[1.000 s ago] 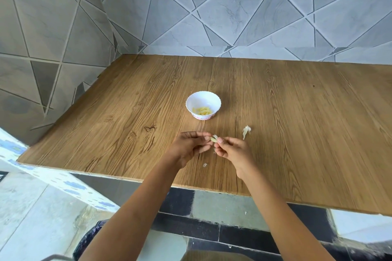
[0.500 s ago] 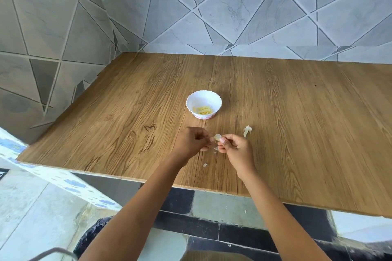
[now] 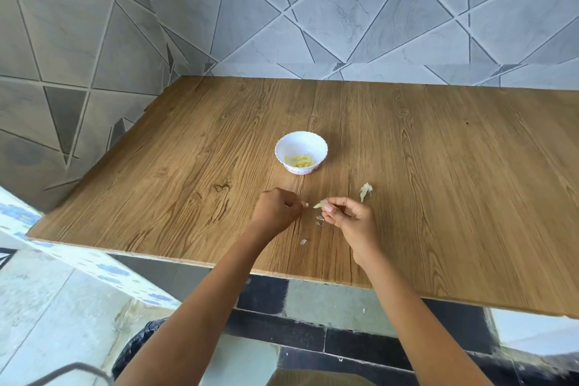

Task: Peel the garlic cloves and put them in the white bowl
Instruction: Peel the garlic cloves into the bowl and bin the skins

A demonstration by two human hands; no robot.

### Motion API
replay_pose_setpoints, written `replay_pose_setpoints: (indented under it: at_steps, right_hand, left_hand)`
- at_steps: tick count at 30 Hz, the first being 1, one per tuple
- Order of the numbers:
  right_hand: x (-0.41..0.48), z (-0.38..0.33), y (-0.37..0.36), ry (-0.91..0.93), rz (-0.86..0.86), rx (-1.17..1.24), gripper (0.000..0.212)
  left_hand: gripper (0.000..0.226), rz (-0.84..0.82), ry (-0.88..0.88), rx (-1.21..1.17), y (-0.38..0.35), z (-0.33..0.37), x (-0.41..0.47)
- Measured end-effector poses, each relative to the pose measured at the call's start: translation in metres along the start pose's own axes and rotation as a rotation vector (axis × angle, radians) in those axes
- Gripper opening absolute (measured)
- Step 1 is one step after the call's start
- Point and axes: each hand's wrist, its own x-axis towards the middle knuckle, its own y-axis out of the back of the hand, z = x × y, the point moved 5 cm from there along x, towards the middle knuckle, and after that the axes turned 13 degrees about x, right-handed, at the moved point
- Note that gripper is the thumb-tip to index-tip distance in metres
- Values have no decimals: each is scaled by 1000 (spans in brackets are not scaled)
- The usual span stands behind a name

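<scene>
A small white bowl (image 3: 301, 156) with a scalloped rim stands on the wooden table (image 3: 438, 182); several yellowish peeled cloves (image 3: 299, 161) lie inside it. Nearer to me, my right hand (image 3: 349, 219) pinches a pale garlic clove (image 3: 320, 204) between thumb and fingertips. My left hand (image 3: 277, 208) is closed just left of it, a tiny white bit of skin (image 3: 307, 204) showing at its fingertips. A short gap separates the two hands.
A clump of garlic skin (image 3: 365, 190) lies right of my right hand. Small skin flakes (image 3: 319, 219) and another flake (image 3: 303, 241) rest on the table below the hands. Tiled walls close the table's left and far sides. The table's front edge (image 3: 313, 279) runs under my forearms.
My hands have drawn apart: the left pulled a little leftward with a bit of skin, and the clove stays in the right. More skin flakes lie under the hands.
</scene>
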Motion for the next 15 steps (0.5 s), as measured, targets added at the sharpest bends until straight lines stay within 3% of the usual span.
replay_pose_setpoints:
  at_steps: [4, 11, 15]
  right_hand:
    - [-3, -1, -1, -8, 1, 35, 13]
    - [-5, -3, -2, -23, 30, 65, 10]
    - [-7, -4, -6, -89, 23, 101, 7]
  left_hand:
    - [9, 36, 6, -148, 5, 2, -2]
    - [15, -87, -36, -344, 3, 15, -8]
    - [14, -130, 29, -467, 2, 15, -9]
